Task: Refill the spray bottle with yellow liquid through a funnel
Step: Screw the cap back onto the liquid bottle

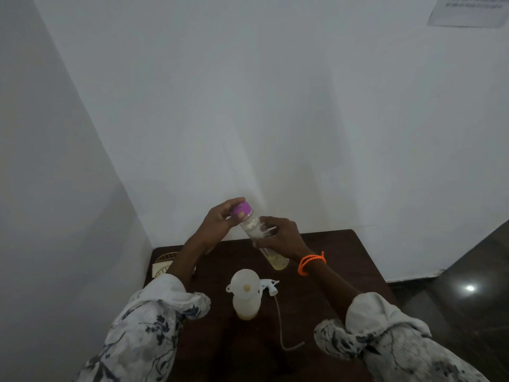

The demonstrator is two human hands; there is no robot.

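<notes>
A clear bottle [257, 230] with a purple cap [241, 208] is held tilted above the dark table [336, 271]; a little yellow liquid sits in its lower end [278, 262]. My right hand [281, 235] grips its body. My left hand [220, 219] has its fingers closed on the purple cap. Below them the translucent spray bottle [246, 301] stands upright with a white funnel [245, 282] in its neck and some yellow liquid at its bottom. Its white trigger head [269, 285] lies beside it, with the dip tube [281, 323] trailing toward me.
A gold wire basket [165, 260] with a pale card sits at the table's far left corner. White walls close in on the left and behind. Dark glossy floor lies to the right of the table.
</notes>
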